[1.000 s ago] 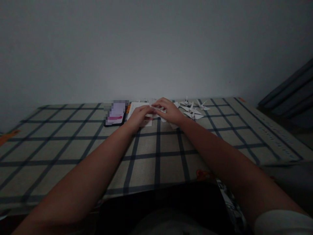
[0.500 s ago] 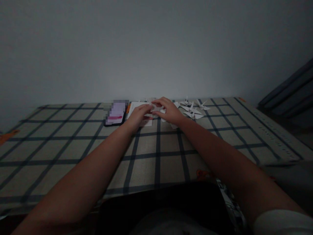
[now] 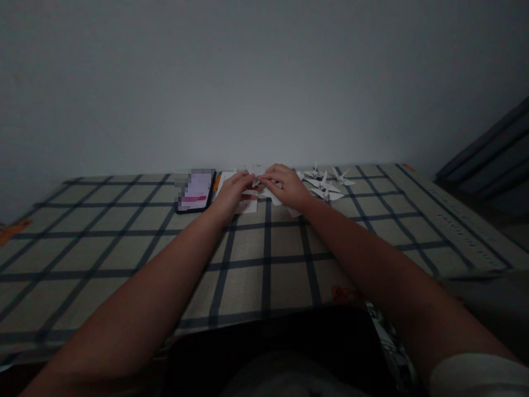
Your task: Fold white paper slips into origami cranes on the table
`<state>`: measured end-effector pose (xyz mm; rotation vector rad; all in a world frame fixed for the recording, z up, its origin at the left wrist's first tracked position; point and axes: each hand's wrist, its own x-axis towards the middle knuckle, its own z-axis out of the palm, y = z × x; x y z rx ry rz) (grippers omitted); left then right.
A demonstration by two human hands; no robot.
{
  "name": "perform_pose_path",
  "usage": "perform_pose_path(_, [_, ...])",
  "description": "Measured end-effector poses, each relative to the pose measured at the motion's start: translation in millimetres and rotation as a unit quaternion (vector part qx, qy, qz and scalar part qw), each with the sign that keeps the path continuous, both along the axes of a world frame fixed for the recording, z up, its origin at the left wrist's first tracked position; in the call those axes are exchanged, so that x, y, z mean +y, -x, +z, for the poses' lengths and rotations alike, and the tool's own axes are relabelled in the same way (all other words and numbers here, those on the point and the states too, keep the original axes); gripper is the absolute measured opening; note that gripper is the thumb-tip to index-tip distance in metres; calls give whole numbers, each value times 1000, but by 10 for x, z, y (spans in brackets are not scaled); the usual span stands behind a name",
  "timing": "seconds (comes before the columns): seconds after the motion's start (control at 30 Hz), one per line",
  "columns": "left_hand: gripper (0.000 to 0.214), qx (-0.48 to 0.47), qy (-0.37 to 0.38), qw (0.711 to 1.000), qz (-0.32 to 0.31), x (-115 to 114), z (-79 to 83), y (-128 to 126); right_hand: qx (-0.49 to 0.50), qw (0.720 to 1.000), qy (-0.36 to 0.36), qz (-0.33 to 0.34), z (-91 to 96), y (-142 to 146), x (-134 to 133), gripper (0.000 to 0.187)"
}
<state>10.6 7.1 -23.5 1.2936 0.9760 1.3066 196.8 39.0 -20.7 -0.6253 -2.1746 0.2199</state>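
Note:
Both hands meet over the far part of the table, their fingertips closed on a small piece of folded white paper (image 3: 257, 180). My left hand (image 3: 235, 193) pinches it from the left side, and my right hand (image 3: 287, 186) grips it from the right with thumb and fingers together. The fingers cover most of the paper, so its folds are hard to make out. White paper sheets (image 3: 247, 206) lie under and beside the hands. Several white origami cranes (image 3: 326, 187) stand to the right of my right hand.
A phone (image 3: 195, 191) with a lit, partly blurred screen lies left of my left hand. The checked tablecloth (image 3: 264, 264) covers the table, which meets a plain wall (image 3: 264, 82). Dark folded fabric (image 3: 491, 160) is at the far right.
My right thumb and fingers have closed together on the paper, where a gap showed between them before. My left hand has barely moved.

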Motion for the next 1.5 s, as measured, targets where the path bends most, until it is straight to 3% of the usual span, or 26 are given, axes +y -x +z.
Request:
perform_pose_path(0.27, [29, 33, 10, 999, 2, -34, 25, -40, -2, 1000, 8, 8, 29, 19, -32, 17])
perform_pose_path(0.43, [39, 45, 5, 999, -3, -84, 59, -58, 11, 999, 33, 5, 29, 19, -47, 14])
perform_pose_path(0.63, [40, 30, 0, 1000, -2, -91, 75, -66, 35, 997, 71, -15, 26, 20, -51, 21])
perform_pose_path(1.13, [54, 22, 4, 1000, -12, -39, -1, -35, 26, 999, 44, 0, 3, 26, -45, 10])
perform_pose_path(1.3, [60, 73, 3, 997, 21, -53, 8, -52, 26, 999, 31, 14, 9, 37, -60, 3])
perform_pose_path(1.5, [67, 106, -12, 994, 26, -38, -4, -44, 32, 999, 3, 29, 5, 47, -64, 8])
